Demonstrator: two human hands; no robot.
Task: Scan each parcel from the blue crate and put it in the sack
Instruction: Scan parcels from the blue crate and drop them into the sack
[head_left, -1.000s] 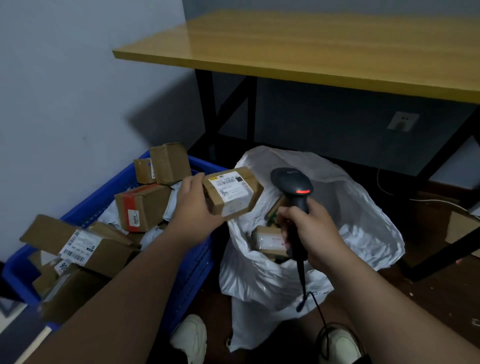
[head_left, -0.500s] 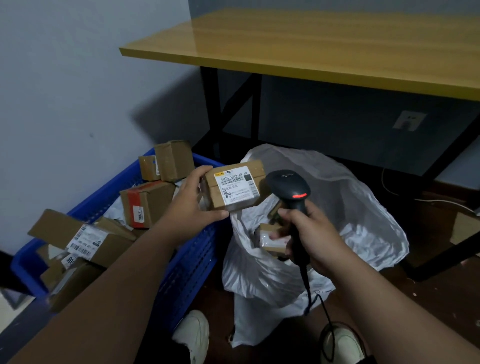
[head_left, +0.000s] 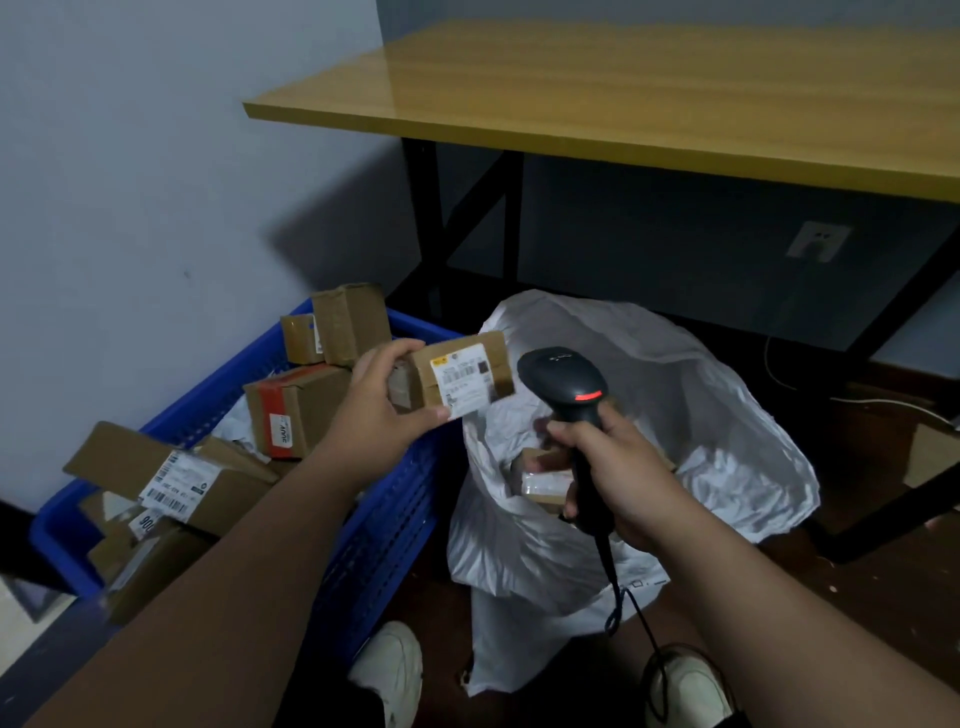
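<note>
Two white shoes (head_left: 387, 670) stand on the dark floor (head_left: 857, 597). The right hand (head_left: 618, 475) grips a black scanner (head_left: 569, 382) (its red light is on). The left hand (head_left: 382, 402) holds a small brown parcel (head_left: 460, 379) between the blue crate (head_left: 384, 525) and the white sack (head_left: 701, 415). More boxes (head_left: 296, 408) fill the crate. Behind stands a yellow table (head_left: 623, 104) by a grey wall (head_left: 130, 182).
</note>
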